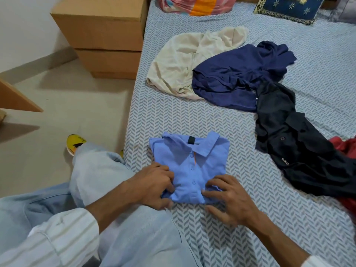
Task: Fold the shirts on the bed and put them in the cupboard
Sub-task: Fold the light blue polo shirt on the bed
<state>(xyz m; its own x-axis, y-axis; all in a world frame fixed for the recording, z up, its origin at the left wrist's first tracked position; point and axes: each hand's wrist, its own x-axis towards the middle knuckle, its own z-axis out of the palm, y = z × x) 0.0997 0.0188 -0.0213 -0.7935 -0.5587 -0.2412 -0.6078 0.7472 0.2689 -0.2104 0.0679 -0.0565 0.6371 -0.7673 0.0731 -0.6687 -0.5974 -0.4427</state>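
Observation:
A light blue polo shirt lies folded into a small square on the bed, collar up. My left hand grips its lower left edge, fingers curled over the fabric and thumb below it. My right hand holds the lower right corner, fingers on top and thumb under the edge. Unfolded shirts lie further up the bed: a cream one, a navy one, a black one and a red one partly under the black.
Stacked cardboard boxes stand on the floor at the bed's left. A blue cushion and a pink-orange bundle sit at the head of the bed. My leg in pale trousers and a yellow shoe are left of the bed.

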